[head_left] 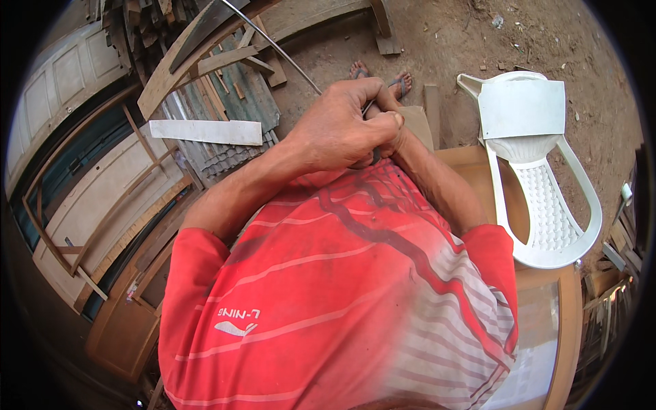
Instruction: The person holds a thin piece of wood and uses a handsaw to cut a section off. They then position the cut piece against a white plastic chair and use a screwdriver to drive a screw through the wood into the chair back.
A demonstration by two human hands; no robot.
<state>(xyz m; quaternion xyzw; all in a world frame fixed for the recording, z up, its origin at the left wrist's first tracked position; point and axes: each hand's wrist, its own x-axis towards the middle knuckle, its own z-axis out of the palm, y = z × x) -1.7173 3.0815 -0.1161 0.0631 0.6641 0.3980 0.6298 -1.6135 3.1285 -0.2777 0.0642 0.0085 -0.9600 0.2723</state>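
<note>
Brown earth (pixel 444 48) makes the floor of this yard, littered with small chips. A pair of sandalled feet (pixel 402 85) rests on it, and corrugated sheets (pixel 256 102) lie off to the left, bearing loose wood strips (pixel 213 99). The white plastic chair (pixel 547 201) perhaps sits partly on a brown wooden panel (pixel 568 294).

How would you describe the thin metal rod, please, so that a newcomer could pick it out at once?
Start at the red shirt, then find the left hand above it. From its knuckles, the thin metal rod slants up and left to the picture's top edge. Unlike the flat brown timber nearby, it is slender, straight and shiny grey.
</note>
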